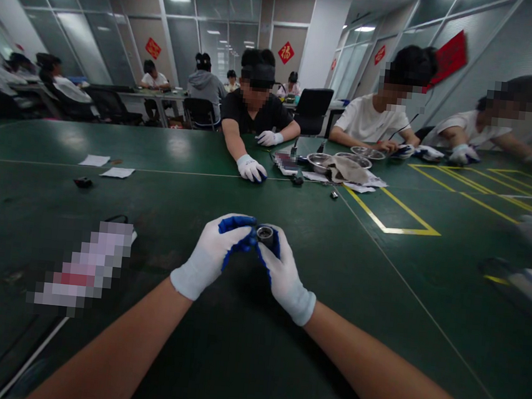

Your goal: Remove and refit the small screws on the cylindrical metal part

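Note:
My right hand (283, 270), in a white glove with blue-coated fingers, grips a small dark cylindrical part (266, 236). The part has a bright metal rim, and its open round end faces up toward me. My left hand (218, 248), gloved the same way, is closed just to the left of it. Its fingertips come together against or very near the rim. Whatever lies in that pinch is too small and dark to make out. Both hands are held over the green tabletop (242, 348).
Across the table a person's gloved hand (251, 168) rests near metal bowls (319, 162) and a cloth (346, 169). A small metal piece (334, 195) lies before them. A blurred-out long object (85, 264) with a cable and a black item (82, 182) lie left. Co-workers sit right.

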Demonstrator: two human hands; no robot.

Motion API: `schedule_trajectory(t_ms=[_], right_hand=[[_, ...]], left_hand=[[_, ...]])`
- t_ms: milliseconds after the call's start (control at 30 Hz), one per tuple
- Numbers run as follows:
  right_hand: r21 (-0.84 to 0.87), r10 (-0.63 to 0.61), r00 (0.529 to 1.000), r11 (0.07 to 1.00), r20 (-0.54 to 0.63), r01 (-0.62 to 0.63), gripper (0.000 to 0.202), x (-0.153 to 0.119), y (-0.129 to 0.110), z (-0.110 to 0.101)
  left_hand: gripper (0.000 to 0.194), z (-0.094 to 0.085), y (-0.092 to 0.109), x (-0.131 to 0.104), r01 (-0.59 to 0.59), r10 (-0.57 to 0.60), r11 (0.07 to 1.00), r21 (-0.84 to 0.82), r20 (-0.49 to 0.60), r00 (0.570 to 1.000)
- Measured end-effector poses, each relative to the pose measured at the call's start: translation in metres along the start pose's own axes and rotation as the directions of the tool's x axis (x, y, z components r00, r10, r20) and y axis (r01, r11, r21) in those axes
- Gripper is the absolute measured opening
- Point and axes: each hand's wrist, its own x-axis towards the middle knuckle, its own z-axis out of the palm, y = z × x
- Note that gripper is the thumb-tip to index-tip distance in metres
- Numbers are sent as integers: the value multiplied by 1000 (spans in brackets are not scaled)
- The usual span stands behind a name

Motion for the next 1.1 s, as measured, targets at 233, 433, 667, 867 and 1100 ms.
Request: schedule_trajectory(t_ms=[233,433,667,867,1100], right_hand=[[-76,7,999,997,43,-4,19,1,0,-10],[-55,5,996,998,92,0,17,0,-3,-11],[-35,22,995,999,96,-19,15,1,-2,-11],[-35,40,995,999,92,-37,18,1,-4,-11],[-89,25,994,996,105,-16,18,1,-6,-13]], left_hand=[[26,-2,3,-3,71,-68,997,-24,99,993],[28,-3,4,-3,13,-18,998,61,92,996],[30,-4,-1,1,47,-47,999,5,95,994],[24,-3,1,0,83,-83,997,0,87,993],[26,-2,5,0,-78,69,974,213,48,996]])
